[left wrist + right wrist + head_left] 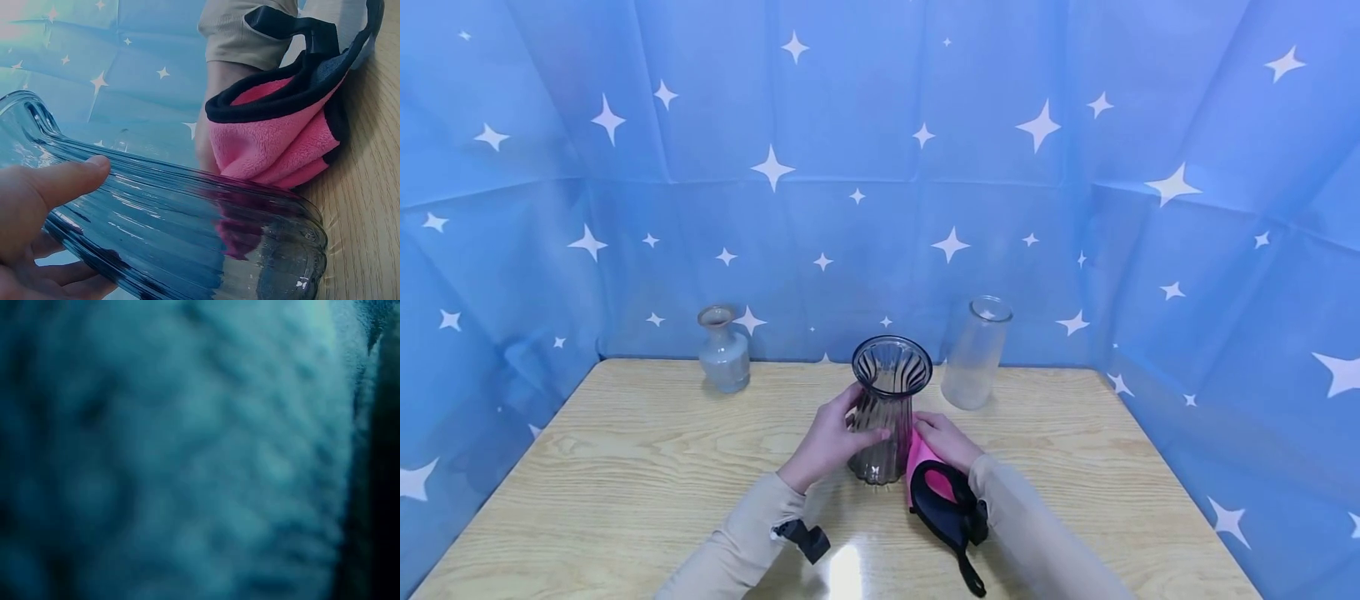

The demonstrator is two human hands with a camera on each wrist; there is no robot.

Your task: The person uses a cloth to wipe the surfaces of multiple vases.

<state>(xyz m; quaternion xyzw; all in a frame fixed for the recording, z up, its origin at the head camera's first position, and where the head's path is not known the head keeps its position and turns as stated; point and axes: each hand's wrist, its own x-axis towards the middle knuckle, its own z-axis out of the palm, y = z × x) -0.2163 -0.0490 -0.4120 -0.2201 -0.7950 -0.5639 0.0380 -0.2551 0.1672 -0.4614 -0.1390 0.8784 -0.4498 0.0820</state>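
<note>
Grey glass forms one ribbed vase (887,457) mid-table (625,467); two other vases (727,367) stand behind. The left hand (829,437), half open, curves round the ribbed vase; the right hand (947,442), fingers partly hidden, grips one pink cloth (917,452) against it.

Staged rec. booth, prob.: starry blue curtain (850,100) on 3 sides of wood-grain tbl (625,467).

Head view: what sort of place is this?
Probably a staged recording booth: a starry blue curtain encloses three sides of a wooden table, where a dark vase is being handled.
</note>
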